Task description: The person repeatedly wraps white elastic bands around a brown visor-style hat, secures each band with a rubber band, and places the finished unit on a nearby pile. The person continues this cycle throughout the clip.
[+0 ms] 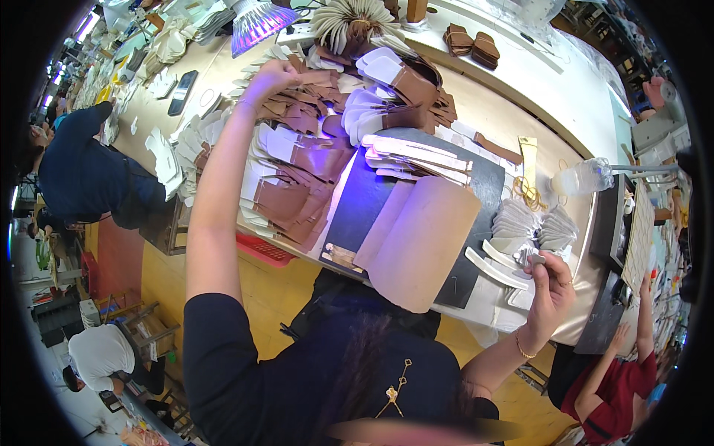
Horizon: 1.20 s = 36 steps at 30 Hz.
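Black mat [357, 208] is the landmark, lying mid-desk [565, 111] in front of the person. On the mat: a big tan leather sheet [428, 241] covers its near-right part, draped over the near edge, and a row of white-and-brown cut pieces [416, 156] is stacked along its far edge, likely kept there for easy reach.

Left of the mat, a thick spread of brown and white leather pieces [290, 178] overlaps like shingles, probably so each one can be peeled off singly. Left hand [271, 78] reaches far out past the mat's far-left corner, arm fully stretched, fingers curled down onto the far pieces of that spread. It touches them; whether it has pinched one, cannot tell.

Right of the mat, near its near-right corner, right hand [550, 286] is raised off the desk, fingers closed in a pinch around a small grey-white piece [534, 258], thumb against fingertips. The piece is just above white curved strips [494, 267] lying beside the mat. Behind these, further right of the mat, fanned stacks of pale pieces [535, 227] stand on edge.

Beyond the mat's far-right corner: a clear bottle [584, 178] on its side, rubber bands [526, 192] and a yellowish strip [529, 152]. Far side of the mat, a purple lamp [256, 22] casts violet light on the mat's left edge.

Other people work nearby: one in dark blue [82, 171] far left of the mat, one in red [617, 386] at near right.
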Each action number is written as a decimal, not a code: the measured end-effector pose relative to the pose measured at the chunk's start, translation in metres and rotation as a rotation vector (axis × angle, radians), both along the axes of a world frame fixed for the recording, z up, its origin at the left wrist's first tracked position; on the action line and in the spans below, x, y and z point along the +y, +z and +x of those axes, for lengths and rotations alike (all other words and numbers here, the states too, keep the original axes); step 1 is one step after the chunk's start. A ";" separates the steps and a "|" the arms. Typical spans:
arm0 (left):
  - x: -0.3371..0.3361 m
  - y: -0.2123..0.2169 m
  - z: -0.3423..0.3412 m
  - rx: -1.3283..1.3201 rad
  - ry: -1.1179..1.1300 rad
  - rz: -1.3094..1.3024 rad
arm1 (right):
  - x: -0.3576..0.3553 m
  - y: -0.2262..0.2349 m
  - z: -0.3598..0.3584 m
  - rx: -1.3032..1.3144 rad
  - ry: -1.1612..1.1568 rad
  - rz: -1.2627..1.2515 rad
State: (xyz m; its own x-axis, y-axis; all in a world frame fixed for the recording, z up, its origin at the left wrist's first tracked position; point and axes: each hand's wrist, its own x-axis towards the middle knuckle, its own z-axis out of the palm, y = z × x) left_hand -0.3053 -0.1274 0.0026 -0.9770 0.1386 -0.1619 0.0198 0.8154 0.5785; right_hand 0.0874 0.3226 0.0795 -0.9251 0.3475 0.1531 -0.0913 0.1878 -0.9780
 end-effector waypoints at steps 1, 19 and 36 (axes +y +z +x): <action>0.006 0.005 0.005 -0.054 -0.027 0.049 | -0.001 0.000 -0.001 0.001 0.016 -0.003; 0.128 0.141 0.176 -0.304 -0.479 1.136 | -0.011 0.003 -0.003 0.092 0.026 -0.096; 0.149 0.052 0.275 -1.022 -0.201 0.858 | -0.047 0.020 -0.014 -0.379 0.261 -0.245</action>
State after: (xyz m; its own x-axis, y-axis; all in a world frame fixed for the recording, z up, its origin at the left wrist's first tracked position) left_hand -0.0306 0.0220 0.0549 -0.4233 0.6879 -0.5895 -0.6472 0.2257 0.7281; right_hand 0.0736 0.2754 0.0996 -0.9604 0.0817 -0.2665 0.2647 -0.0322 -0.9638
